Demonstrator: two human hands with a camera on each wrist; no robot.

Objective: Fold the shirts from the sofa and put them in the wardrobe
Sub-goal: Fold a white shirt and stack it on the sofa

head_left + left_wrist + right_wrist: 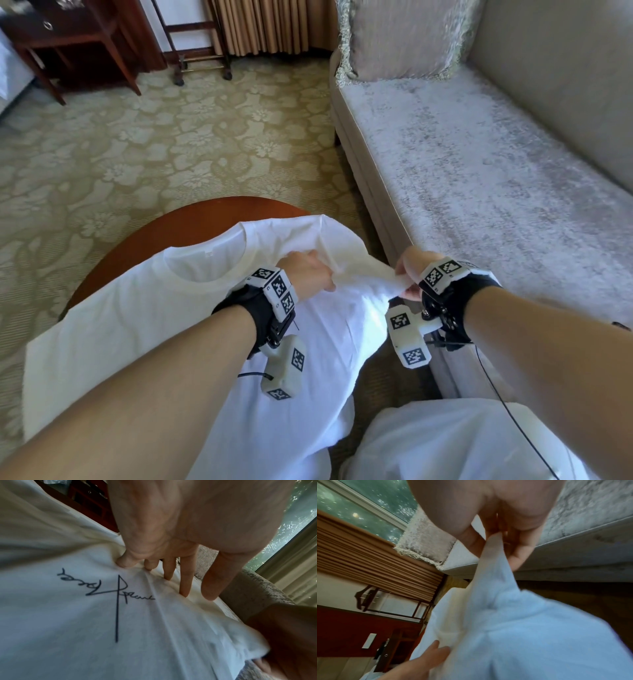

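Note:
A white T-shirt (164, 318) lies spread on a round wooden table (191, 219), collar towards the far side. In the left wrist view it shows a black script print (118, 595). My left hand (327, 274) is at the shirt's right shoulder; thumb and forefinger pinch a fold there (137, 566) while the other fingers lie straight on the cloth. My right hand (406, 284) pinches the end of the right sleeve (494, 555) and holds it out taut over the gap between table and sofa. Both hands stay close together.
The grey sofa seat (496, 164) runs along the right, with a cushion (404, 37) at its far end. More white cloth (445, 445) lies at the bottom right. Patterned carpet (171, 137), a dark wooden desk (68, 41) and a rack (198, 58) stand beyond.

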